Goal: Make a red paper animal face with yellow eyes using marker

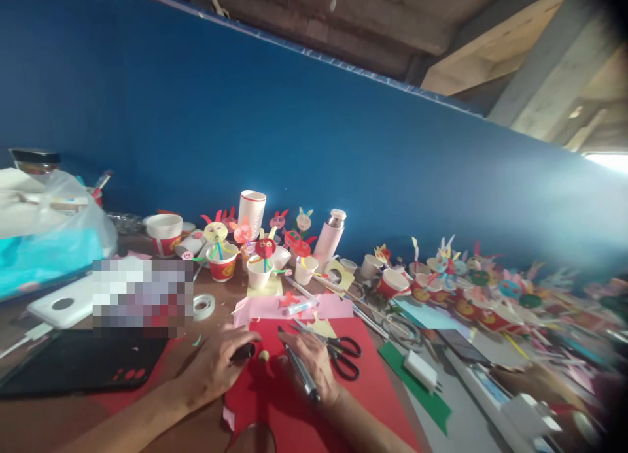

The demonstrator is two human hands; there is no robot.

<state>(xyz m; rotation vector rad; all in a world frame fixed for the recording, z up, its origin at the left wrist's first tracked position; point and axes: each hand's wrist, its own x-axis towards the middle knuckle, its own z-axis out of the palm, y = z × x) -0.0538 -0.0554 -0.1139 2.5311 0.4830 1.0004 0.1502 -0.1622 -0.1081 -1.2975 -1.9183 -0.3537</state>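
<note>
My right hand (316, 360) is closed around a silver-and-black pen (301, 369), its dark tip pointing away from me. Curled fingers of my left hand (218, 358) grip a short black cylinder that looks like a pen cap (244, 353). Between the hands a small round yellowish paper piece (263, 355) lies on a red paper sheet (294, 427) with a cut-out edge. Black-handled scissors (346, 356) rest on the sheet just right of my right hand. Beyond both hands is a strip of pink paper (245, 309) with a red cut-out (289, 301) on it.
Paper cups with paper animal figures, such as a red one (223, 265), line the back. A pink thermos (329, 240) stands among them. A tape roll (203, 306), a black phone-like slab (83, 365) and a power bank (63, 302) lie left; a power strip (490, 401) lies right.
</note>
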